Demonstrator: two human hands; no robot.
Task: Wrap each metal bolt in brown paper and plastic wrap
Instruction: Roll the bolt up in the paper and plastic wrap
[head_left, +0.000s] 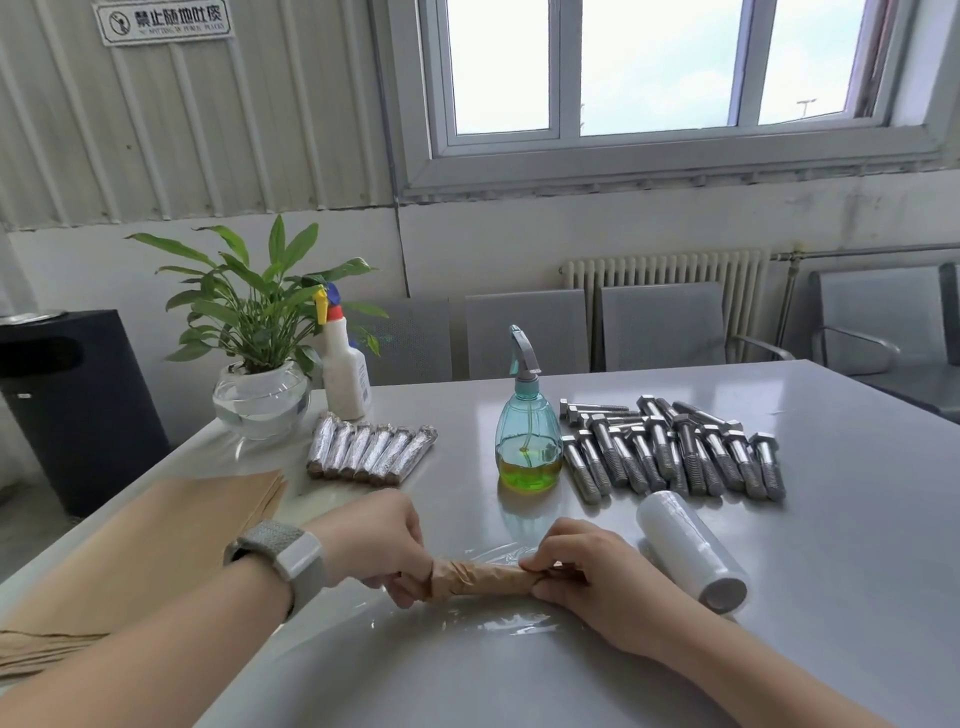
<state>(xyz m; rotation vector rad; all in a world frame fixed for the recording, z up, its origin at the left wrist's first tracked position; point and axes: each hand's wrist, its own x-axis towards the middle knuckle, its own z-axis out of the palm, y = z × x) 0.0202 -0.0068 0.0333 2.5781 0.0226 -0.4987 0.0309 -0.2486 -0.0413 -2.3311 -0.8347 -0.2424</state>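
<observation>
Brown paper bundle (485, 579) front and centre, and we've got it at both ends: our left hand (379, 545) has its grip closed round the crumpled left end, our right hand (587, 566) pinches the right end between its fingertips. It lies flat on a sheet of plastic wrap (498, 621) spread over the grey counter (831, 519). Just to our right sits the wrap roll (691, 551); beyond it, the bare bolts (670, 452) in a pile. Finished wrapped bolts (369, 452) line up near the spray bottle (527, 431), and spare paper sheets (156, 545) lie to our left.
</observation>
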